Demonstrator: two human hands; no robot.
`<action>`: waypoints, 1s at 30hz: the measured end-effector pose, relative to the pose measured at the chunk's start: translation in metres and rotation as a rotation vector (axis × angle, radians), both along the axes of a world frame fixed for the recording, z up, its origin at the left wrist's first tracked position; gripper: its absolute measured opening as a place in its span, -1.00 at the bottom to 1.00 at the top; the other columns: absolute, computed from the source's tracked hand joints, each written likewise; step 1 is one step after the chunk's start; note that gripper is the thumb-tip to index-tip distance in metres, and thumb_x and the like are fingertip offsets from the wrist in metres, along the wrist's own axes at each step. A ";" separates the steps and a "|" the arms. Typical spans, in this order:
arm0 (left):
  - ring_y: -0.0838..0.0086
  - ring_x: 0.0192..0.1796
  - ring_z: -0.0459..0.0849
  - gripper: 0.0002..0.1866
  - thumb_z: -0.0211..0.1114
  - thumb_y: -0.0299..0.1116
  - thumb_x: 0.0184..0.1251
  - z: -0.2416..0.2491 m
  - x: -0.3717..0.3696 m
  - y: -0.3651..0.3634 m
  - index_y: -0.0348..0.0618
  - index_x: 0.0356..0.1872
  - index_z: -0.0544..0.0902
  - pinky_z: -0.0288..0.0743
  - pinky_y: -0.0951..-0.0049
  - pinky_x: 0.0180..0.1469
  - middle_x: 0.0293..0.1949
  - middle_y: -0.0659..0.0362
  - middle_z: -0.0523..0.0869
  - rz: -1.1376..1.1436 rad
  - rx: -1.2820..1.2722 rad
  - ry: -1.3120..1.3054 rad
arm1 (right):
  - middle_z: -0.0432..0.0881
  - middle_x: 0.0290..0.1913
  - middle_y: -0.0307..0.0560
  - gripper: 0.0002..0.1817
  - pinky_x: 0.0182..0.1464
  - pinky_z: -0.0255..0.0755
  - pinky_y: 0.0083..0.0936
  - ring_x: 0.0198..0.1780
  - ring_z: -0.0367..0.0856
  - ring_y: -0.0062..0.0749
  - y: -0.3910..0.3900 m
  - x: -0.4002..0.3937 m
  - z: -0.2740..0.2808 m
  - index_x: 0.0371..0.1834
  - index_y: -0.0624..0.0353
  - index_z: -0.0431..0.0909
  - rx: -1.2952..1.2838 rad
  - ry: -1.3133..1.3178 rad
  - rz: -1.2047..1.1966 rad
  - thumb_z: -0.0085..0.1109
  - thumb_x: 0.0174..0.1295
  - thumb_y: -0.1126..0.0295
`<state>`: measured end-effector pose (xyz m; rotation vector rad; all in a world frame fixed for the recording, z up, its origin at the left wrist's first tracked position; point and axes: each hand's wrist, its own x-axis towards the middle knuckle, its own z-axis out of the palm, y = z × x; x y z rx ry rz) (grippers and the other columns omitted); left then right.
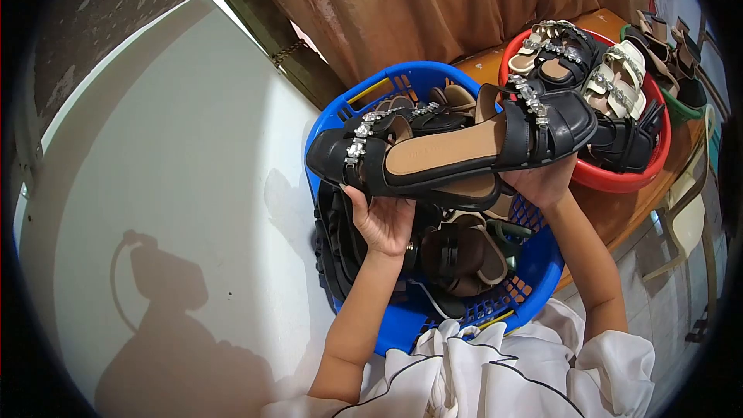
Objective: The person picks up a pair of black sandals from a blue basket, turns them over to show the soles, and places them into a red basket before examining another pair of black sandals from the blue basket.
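A pair of black slide sandals with rhinestone straps and tan insoles is held up over the blue basket [551,263]. One sandal [445,153] faces up in front, its toe to the right. The other sandal [325,156] lies against it, toe to the left and partly covered. My left hand [383,220] is closed on the pair from below at the left, thumb on the black side. From underneath, my right hand [546,182] grips the toe end at the right; most of its fingers are hidden behind the sandals.
More sandals, including a dark brown one [464,251], fill the blue basket. A red basin [662,147] of black and cream rhinestone sandals stands on a wooden bench [611,220]. Beside it is a green container [685,108] with footwear. A white panel [178,155] stands at left, a brown curtain [441,0] behind.
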<state>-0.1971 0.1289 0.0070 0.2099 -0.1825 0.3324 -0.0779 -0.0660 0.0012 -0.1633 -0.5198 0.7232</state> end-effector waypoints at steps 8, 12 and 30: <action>0.27 0.17 0.35 -0.34 0.28 -0.08 0.02 -0.003 0.001 -0.001 -0.19 0.11 0.30 0.22 0.15 0.21 0.10 0.07 0.40 -0.047 0.029 -0.008 | 0.46 0.04 -0.22 -0.23 0.06 0.26 -0.36 0.02 0.43 -0.39 0.001 0.003 -0.008 0.10 0.01 0.33 0.073 -0.006 0.009 -0.13 -0.06 -0.32; 0.24 0.16 0.35 -0.34 0.30 -0.08 0.00 -0.006 0.002 0.000 -0.19 0.10 0.31 0.19 0.10 0.22 0.09 0.05 0.41 -0.059 0.065 0.019 | 0.45 0.06 -0.16 -0.14 0.08 0.30 -0.26 0.06 0.43 -0.29 0.002 0.006 -0.015 0.12 0.03 0.29 0.034 0.015 -0.068 -0.12 -0.12 -0.39; 0.31 0.09 0.42 -0.44 0.28 -0.14 0.03 -0.013 0.003 -0.006 -0.15 0.06 0.38 0.39 0.26 0.09 0.05 0.11 0.46 -0.078 0.163 0.096 | 0.34 0.12 0.07 -0.01 0.16 0.23 -0.20 0.07 0.40 -0.08 0.005 0.002 0.001 0.19 0.17 0.17 0.049 0.044 -0.100 -0.21 -0.14 -0.45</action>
